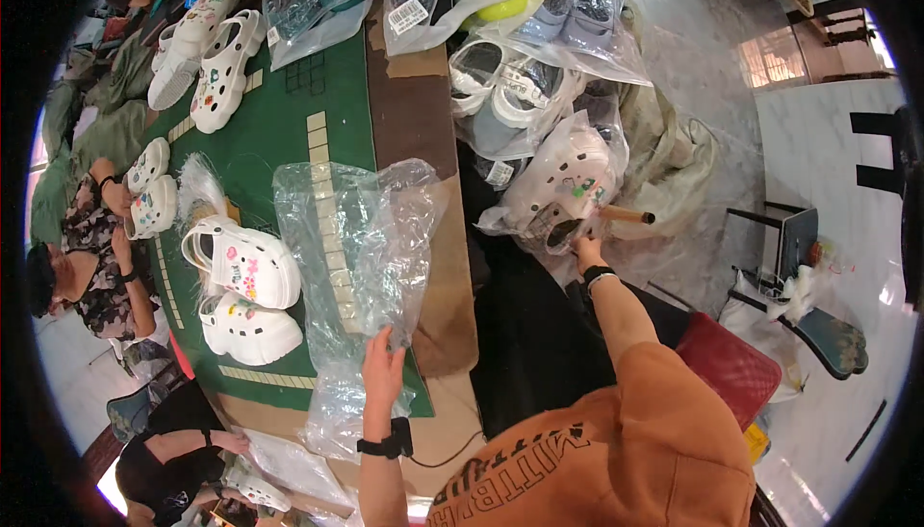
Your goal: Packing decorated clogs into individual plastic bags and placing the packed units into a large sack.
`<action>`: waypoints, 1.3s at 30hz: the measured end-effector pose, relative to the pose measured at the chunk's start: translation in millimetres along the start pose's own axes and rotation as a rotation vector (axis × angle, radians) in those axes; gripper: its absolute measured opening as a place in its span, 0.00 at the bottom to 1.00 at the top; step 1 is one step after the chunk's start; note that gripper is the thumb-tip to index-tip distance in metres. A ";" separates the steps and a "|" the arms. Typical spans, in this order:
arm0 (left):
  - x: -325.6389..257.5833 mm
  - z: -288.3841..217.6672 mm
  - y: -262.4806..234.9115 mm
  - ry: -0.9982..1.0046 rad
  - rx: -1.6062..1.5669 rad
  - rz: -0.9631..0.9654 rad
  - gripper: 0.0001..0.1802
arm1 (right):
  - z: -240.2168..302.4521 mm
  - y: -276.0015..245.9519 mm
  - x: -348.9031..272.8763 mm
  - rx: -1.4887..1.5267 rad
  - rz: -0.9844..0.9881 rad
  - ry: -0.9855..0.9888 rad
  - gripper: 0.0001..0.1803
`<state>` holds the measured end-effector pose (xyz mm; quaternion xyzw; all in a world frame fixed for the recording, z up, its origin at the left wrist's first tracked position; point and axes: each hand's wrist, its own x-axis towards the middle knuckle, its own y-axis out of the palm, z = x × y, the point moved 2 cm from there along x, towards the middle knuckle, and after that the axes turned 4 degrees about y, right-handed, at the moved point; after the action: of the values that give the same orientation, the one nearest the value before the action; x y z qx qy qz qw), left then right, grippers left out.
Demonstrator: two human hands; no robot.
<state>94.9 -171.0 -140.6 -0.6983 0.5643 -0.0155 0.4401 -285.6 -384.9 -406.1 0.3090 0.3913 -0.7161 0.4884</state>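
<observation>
Nearest, left hand (383,365) lies flat, fingers spread, pressing an empty clear bag (356,238) on the green mat (279,142), gripping nothing. Right hand (584,250) pinches the corner of a bagged clog (563,185) beside the table. Bag's long axis runs away from the person; better flatten it first, mouth end near, beside 2 white clogs (245,291)

Orange lettered shirt, black watch, dark wristband

Bright, even daylight; strongest glare off pale floor (818,142) at right and clear plastic bags (356,238) on table. Soft shadows. Heavy fisheye bending, black vignette at corners. Mostly sharp.
</observation>
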 end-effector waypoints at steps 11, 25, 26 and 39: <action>-1.7 25.4 11.1 0.028 0.000 -0.109 0.18 | -47.0 33.8 -23.4 0.312 0.363 0.223 0.49; -4.7 31.7 9.5 0.022 -0.017 -0.198 0.15 | -48.8 54.9 -71.9 0.508 0.595 0.320 0.30; -3.2 30.9 10.9 0.017 -0.024 -0.192 0.15 | -43.3 51.7 -73.5 0.576 0.600 0.367 0.29; -11.0 13.7 5.8 -0.050 -0.050 -0.194 0.19 | 7.7 103.9 -74.7 0.620 0.618 0.450 0.30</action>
<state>93.5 -153.9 -147.5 -0.7607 0.4830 -0.0265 0.4328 -163.5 -379.8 -367.5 0.6885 0.1454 -0.5359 0.4666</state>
